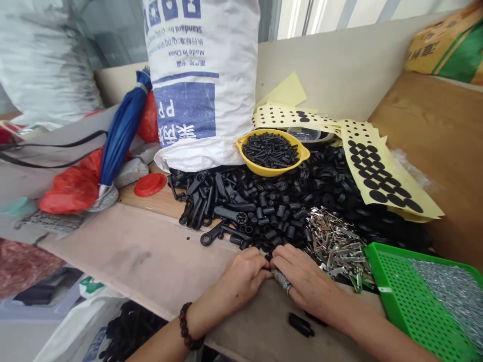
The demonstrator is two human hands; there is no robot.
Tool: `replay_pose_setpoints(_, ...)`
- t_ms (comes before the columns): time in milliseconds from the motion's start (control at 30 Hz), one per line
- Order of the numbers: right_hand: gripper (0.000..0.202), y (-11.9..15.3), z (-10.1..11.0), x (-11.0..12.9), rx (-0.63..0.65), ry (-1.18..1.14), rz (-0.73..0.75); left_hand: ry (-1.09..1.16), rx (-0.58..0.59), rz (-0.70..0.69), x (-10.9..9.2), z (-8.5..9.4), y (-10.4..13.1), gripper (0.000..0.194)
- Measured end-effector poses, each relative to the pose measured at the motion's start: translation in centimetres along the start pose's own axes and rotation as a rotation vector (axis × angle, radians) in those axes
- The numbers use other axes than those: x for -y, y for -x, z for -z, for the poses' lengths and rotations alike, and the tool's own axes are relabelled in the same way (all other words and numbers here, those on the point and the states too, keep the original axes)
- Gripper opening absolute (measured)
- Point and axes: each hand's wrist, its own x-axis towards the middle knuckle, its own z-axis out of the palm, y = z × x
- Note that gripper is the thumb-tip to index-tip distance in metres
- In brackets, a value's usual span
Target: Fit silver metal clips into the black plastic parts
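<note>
My left hand (pixel 245 274), with a beaded bracelet at the wrist, is closed with thumb and fingers pinched together at the near edge of the black parts. Close beside it, fingertips almost touching, my right hand (pixel 302 276) is curled with a greyish wrapping on a finger. Whatever small dark thing lies between the fingertips is mostly hidden. Beyond both hands spreads a pile of black cylinders (pixel 277 216). Silver metal clips (pixel 339 241) are heaped to the right of my right hand. A black cylindrical piece (pixel 301 325) lies on the table below my right hand.
Black lever-like arms (pixel 204 198) lie left of the cylinders. A yellow bowl (pixel 271 170) of black screw-like pieces stands behind. On the right are a green tray (pixel 400 301) with small metal pieces and sheets of black round stickers (pixel 377 171). A white sack (pixel 234 90) and blue umbrella (pixel 123 128) stand behind.
</note>
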Motion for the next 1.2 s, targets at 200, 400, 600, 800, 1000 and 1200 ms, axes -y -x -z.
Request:
replay_pose_setpoints(200, 0.047, 0.4, 1.1, -0.3, -0.015, -0.119, -0.028, 0.27, -0.099, 0.141, -0.9, 1.0, -0.8, 0.014)
replay_pose_setpoints(400, 0.035, 0.8, 2.4, -1.4, -0.042, -0.174, -0.089, 0.575, -0.117, 0.27, -1.4, 1.4, -1.9, 0.016)
replay_pose_setpoints(600, 0.035, 1.3, 3.3, -2.0, -0.06, -0.197, -0.124, 0.415, -0.077, 0.185, -1.8, 1.7, -2.8, 0.014)
replay_pose_setpoints(800, 0.03, 2.5, 4.5, -3.4, -0.115, -0.221, -0.191, -0.123, 0.053, -0.153, -2.0, -0.1, -2.6, 0.013)
replay_pose_setpoints(1000, 0.032, 3.7, 4.9, -3.4, -0.051, -0.193, -0.219, -0.466, 0.179, -0.277, -2.9, -0.9, -2.4, 0.017)
replay_pose_setpoints(1200, 0.032, 4.6, 4.8, -2.7, -0.12, -0.235, -0.209, 0.036, -0.012, -0.089, -2.5, -0.1, -3.2, 0.031)
